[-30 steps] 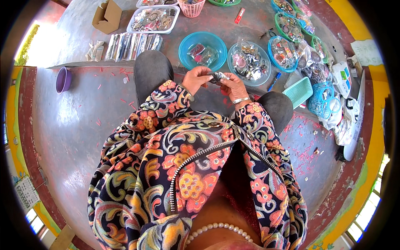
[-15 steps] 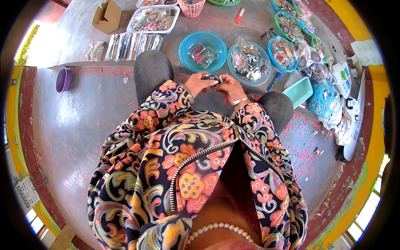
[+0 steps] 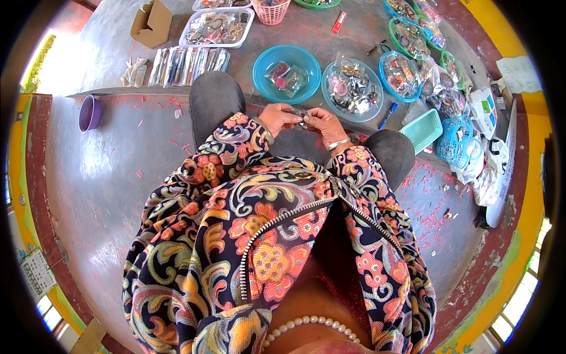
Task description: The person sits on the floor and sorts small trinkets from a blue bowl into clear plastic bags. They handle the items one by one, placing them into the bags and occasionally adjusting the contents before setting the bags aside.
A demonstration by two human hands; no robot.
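Between my knees, both hands meet over a small dark, shiny item (image 3: 299, 112); my fingers cover much of it and its kind is unclear. My left hand (image 3: 279, 118) pinches its left end between thumb and fingers. At the other end, my right hand (image 3: 324, 126) is closed on it too, with a silver bangle at the wrist. Just beyond my hands stands a blue basin (image 3: 259, 74) with a few small plastic packets (image 3: 287, 78) inside. To its right, a clear bluish bowl (image 3: 377, 103) holds bagged small accessories (image 3: 354, 85).
A blue pen (image 3: 388, 115) and a green basket (image 3: 423, 131) lie right. Several baskets of bagged goods fill the far right. Further left are a row of plastic packets (image 3: 188, 66), a white tray (image 3: 247, 36), a cardboard box (image 3: 151, 25) and a purple basin (image 3: 90, 113).
My fingers have shifted on the dark item, and it now sits slightly lower and more covered. My right hand has turned a little; the surroundings look the same.
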